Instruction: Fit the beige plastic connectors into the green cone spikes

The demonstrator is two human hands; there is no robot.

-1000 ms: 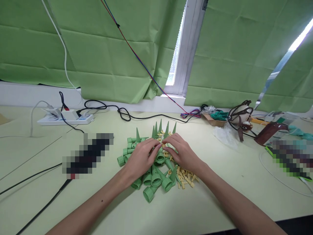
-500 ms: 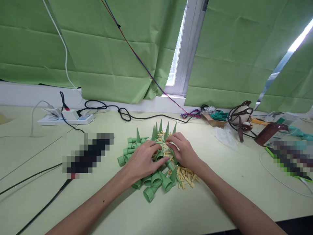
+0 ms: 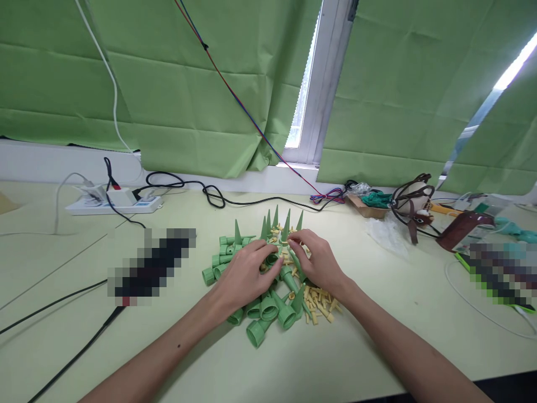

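Note:
My left hand (image 3: 251,267) is curled over the heap, its thumb and fingers around a green plastic spike (image 3: 272,259) whose round threaded mouth faces me. Just to the right, my right hand (image 3: 314,254) pinches a small yellow plastic valve piece (image 3: 285,243) between thumb and fingertips, near the left fingertips. Below the hands lie several more green spikes (image 3: 286,314) with wide hollow caps. Some spikes (image 3: 276,216) stand point up behind the hands. A pile of small yellow valve pieces (image 3: 321,302) lies under my right wrist. The palms hide part of the heap.
A white power strip (image 3: 113,206) and black cables stand at the back left, with a blurred dark object (image 3: 155,266) nearer. On the right are a cardboard box (image 3: 367,207), a plastic bag (image 3: 386,235), a brown holder (image 3: 464,229) and a green-edged blurred item (image 3: 495,277).
My left thumb has drawn in towards the fingers, showing more of the green mouth. My right fingertips have shifted slightly right, away from the left ones.

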